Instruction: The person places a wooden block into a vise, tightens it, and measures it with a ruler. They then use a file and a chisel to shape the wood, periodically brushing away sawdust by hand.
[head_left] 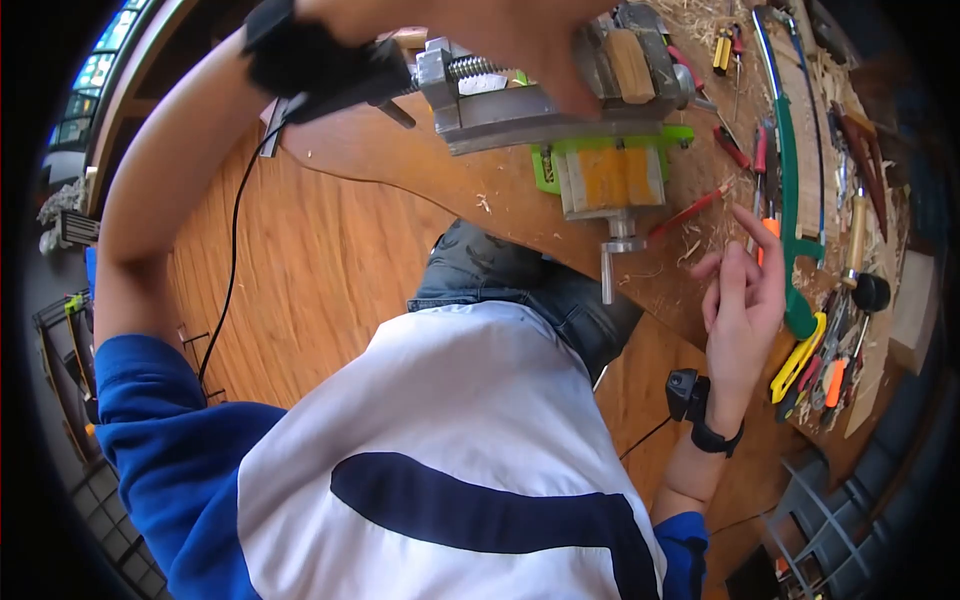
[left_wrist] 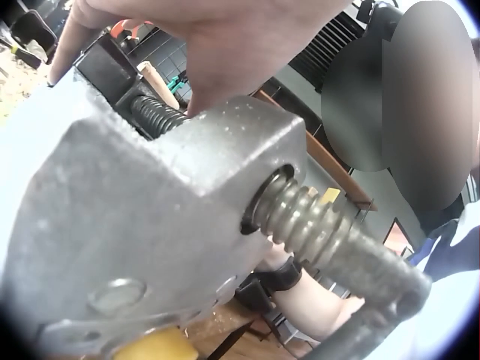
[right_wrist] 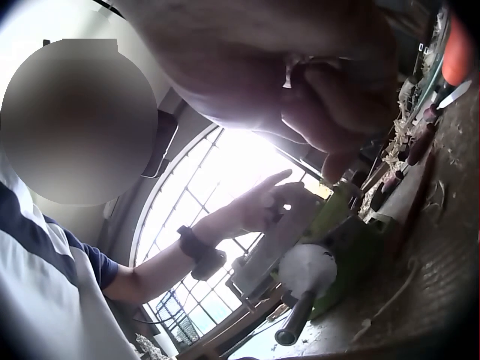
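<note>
A metal bench vise [head_left: 560, 115] with a green base stands at the bench edge, a wooden block [head_left: 628, 68] between its jaws. My left hand [head_left: 515, 45] lies over the top of the vise, thumb down against it near the block. The left wrist view shows this hand [left_wrist: 247, 45] behind the vise's grey body [left_wrist: 135, 210] and threaded screw [left_wrist: 300, 214]. Over the bench right of the vise, my right hand [head_left: 742, 310] holds nothing, its fingers loosely bent. Below the vise hangs its clamp handle [head_left: 607, 272], left of the right hand.
Along the bench's right side lie a green-framed saw [head_left: 790, 190], a yellow utility knife [head_left: 798, 358], screwdrivers [head_left: 762, 150] and several other tools. A red tool [head_left: 690, 212] lies between vise and right hand. Wood shavings [head_left: 690, 15] cover the far bench.
</note>
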